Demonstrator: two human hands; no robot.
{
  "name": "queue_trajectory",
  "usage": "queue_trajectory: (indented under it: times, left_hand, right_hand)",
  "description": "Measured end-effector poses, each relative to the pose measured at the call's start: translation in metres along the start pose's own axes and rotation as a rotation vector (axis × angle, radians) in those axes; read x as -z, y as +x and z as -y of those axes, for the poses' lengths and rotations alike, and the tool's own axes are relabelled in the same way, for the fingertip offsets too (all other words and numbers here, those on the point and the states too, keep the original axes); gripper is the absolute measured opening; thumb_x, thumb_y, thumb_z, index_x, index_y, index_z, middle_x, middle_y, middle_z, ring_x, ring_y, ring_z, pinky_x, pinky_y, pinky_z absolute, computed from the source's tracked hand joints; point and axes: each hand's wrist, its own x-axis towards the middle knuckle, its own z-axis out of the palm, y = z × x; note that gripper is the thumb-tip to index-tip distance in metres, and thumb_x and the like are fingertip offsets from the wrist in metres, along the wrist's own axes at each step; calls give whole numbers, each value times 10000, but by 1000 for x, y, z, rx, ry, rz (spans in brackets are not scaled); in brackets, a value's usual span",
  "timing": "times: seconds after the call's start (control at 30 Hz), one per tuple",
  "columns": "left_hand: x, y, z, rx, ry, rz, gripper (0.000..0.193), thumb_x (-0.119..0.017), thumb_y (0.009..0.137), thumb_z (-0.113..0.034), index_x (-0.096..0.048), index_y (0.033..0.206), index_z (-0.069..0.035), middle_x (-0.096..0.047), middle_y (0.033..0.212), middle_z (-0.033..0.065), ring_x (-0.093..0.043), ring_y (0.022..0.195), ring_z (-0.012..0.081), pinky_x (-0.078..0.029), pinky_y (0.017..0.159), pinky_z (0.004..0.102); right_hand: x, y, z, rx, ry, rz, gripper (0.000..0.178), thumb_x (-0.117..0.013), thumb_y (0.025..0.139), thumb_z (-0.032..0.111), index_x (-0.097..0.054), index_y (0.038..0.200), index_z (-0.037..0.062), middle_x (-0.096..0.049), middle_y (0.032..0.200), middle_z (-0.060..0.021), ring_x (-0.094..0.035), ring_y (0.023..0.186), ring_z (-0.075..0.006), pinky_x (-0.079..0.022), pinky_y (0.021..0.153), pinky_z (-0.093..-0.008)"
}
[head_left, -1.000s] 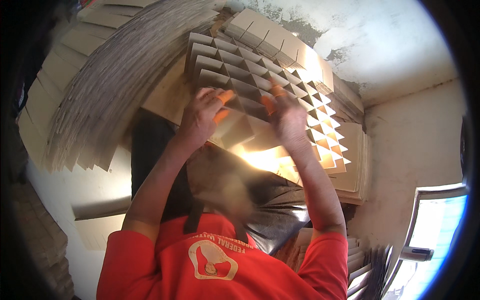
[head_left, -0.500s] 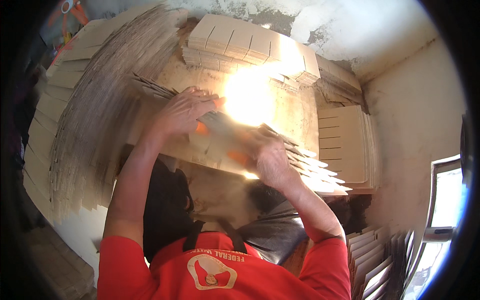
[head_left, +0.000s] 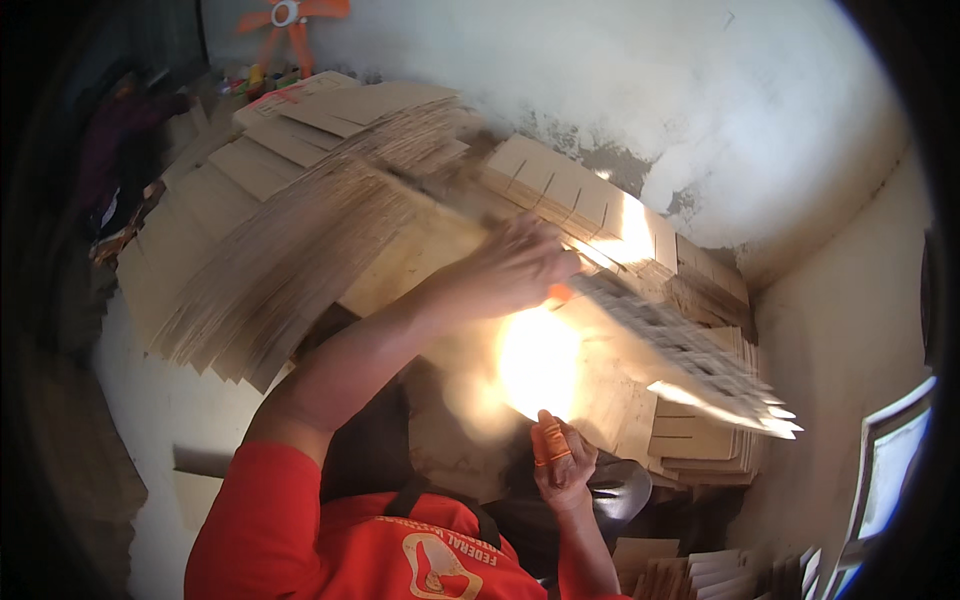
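Pale work surface (head_left: pixel 425 255), strong sunlight spot on it. Pale wall (head_left: pixel 700 90) behind, stained low. One orange fan (head_left: pixel 287 13), one window (head_left: pixel 893 485), one other person (head_left: pixel 125 140). Slotted cardboard stacks (head_left: pixel 580 195): at least three. One long row of cardboard sheets (head_left: pixel 290 240), too many for counting. Left hand (head_left: pixel 525 262) grasps one folded cardboard divider (head_left: pixel 680 340), blurred, slanting before back stack. Right hand (head_left: pixel 565 462) near lap, fingers partly bent; cannot tell if gripping.
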Motion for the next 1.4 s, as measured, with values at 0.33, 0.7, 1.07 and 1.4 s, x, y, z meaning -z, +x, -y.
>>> queue_trajectory:
  times: [0.33, 0.7, 1.07, 1.4]
  left_hand:
    - [167, -59, 54, 64, 1013, -438, 495, -666, 738, -68, -589, 1225, -27, -614, 1096, 91, -576, 1003, 241, -495, 834, 401]
    - [148, -171, 131, 933, 992, 334, 587, -614, 902, -475, -571, 1229, 11, -672, 1024, 95, -573, 1055, 220, -478, 829, 395]
    - [47, -133, -16, 316, 380, 128, 415, -659, 912, -289, -596, 1265, -81, -651, 1001, 173, -613, 872, 339, -492, 805, 454]
    - [-107, -159, -77, 29, -132, 768, 439, -662, 870, -289, -595, 1189, 4, -672, 1049, 144, -630, 950, 282, -477, 857, 414]
  right_hand:
    - [32, -65, -52, -422, -171, 190, 235, -659, 851, 29, -688, 1084, 40, -656, 790, -131, -652, 673, -300, -528, 612, -373]
    - [50, -98, -85, -756, -428, 197, 192, -677, 843, 61, -699, 1032, 31, -697, 933, -152, -686, 840, -304, -548, 746, -341]
    - [123, -87, -187, -463, -773, -205, 298, -671, 801, -4, -637, 1094, 43, -612, 907, -131, -580, 854, -346, -511, 699, -427]
    - [182, -99, -303, -1059, -1022, 113, 486, -704, 808, 128, -503, 1240, 33, -525, 1207, -167, -471, 1169, -357, -395, 927, -522]
